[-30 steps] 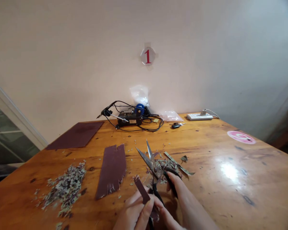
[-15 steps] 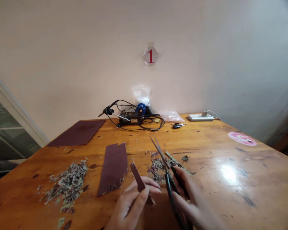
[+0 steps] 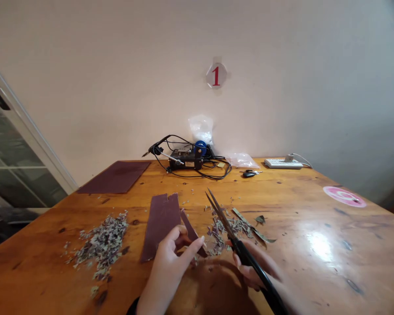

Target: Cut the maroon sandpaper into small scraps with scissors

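Note:
Between thumb and fingers, my left hand (image 3: 175, 258) pinches a narrow dark maroon strip (image 3: 191, 227) that looks like sandpaper. Black-handled scissors (image 3: 228, 225) are in my right hand (image 3: 259, 264), their blades pointing up and left, slightly parted and apart from the strip. Left of the strip lies a larger maroon sandpaper piece (image 3: 160, 223) with a torn top edge, partly behind my left hand. Small maroon and greenish clippings (image 3: 216, 229) lie scattered between and beyond my hands. A bigger heap of clippings (image 3: 103, 245) sits farther left.
A whole maroon sheet (image 3: 114, 177) lies at the back left. A black soldering station (image 3: 185, 159) with looping cables stands at the back, near keys (image 3: 249, 173) and plastic bags (image 3: 243, 160). A white power strip (image 3: 283, 163) and a pink round sticker (image 3: 344, 196) are at right.
My left hand has turned, lowering the strip toward the table. The scissors have rotated in my right hand, and their blades have come closer together. The view has shifted slightly left.

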`<state>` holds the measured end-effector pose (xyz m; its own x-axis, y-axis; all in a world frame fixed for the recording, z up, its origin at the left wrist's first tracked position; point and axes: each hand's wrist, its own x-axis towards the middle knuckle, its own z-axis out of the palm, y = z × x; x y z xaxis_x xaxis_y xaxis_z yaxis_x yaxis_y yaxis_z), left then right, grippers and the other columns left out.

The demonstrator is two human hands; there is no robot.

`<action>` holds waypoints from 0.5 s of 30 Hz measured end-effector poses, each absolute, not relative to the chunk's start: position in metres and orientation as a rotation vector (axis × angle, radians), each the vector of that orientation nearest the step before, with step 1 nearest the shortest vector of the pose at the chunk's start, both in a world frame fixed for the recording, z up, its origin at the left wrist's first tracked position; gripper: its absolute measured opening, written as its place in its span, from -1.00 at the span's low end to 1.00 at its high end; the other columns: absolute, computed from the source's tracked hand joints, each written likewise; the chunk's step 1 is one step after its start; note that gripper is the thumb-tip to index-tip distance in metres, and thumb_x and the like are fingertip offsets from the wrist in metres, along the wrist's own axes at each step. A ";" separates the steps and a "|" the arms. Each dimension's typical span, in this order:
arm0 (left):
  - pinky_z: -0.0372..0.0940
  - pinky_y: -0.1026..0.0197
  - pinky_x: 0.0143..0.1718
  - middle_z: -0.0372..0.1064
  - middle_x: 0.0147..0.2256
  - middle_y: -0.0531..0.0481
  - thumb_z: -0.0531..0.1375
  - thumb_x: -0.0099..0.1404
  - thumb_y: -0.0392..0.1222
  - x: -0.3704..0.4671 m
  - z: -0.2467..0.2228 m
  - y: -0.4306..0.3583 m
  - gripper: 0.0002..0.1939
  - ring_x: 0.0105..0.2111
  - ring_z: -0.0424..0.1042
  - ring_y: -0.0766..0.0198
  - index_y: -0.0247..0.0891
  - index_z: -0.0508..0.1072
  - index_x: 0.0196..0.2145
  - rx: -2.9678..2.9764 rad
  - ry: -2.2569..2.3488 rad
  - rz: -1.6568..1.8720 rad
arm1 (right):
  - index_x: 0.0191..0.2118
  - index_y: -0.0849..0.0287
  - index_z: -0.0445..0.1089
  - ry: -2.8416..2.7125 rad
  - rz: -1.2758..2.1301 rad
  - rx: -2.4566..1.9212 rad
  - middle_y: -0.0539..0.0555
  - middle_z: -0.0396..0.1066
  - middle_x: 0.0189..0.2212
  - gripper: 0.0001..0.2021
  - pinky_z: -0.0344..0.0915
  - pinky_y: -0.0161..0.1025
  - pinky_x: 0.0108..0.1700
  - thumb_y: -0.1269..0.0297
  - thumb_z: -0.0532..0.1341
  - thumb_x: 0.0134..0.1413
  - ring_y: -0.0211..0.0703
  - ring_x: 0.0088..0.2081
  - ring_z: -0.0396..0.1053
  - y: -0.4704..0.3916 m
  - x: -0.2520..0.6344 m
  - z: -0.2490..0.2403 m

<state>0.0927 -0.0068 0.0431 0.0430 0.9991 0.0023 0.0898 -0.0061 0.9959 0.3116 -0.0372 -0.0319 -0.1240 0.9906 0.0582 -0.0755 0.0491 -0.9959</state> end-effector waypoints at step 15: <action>0.46 0.23 -0.23 0.45 -0.39 0.08 0.52 -0.04 0.03 0.093 0.051 -0.006 -0.61 -0.33 0.48 0.27 -0.23 0.50 -0.38 0.849 1.038 1.191 | -0.22 -0.01 0.57 -1.217 1.388 -1.037 0.00 0.32 -0.54 -0.59 0.40 0.00 -0.22 -0.15 0.41 -0.13 0.11 -0.33 0.44 -0.038 0.311 -0.013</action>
